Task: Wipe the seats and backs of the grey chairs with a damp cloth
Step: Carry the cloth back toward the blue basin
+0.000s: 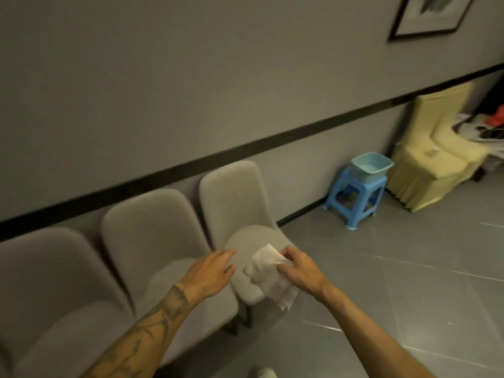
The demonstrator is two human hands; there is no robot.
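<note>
Nearest the camera, the person's two forearms reach out over the row of chairs. The right hand (297,270) pinches a crumpled white cloth (266,271) between thumb and curled fingers (286,253). The left hand (210,271) is flat with its fingers (226,253) straight, holding nothing, just beside the cloth's left edge. The cloth hangs bunched over the front of the right-hand grey chair (245,203), its loose tail drooping past the seat's front edge toward the person; whether it touches the seat cannot be told. The right hand is therefore the one placed to wipe, with the seat directly under it and the backrest beyond, toward the wall. The middle grey chair (147,230) and the left grey chair (46,274) lie to the left. Farther right, a light-blue basin (372,166) sits on a blue plastic stool (354,197).
</note>
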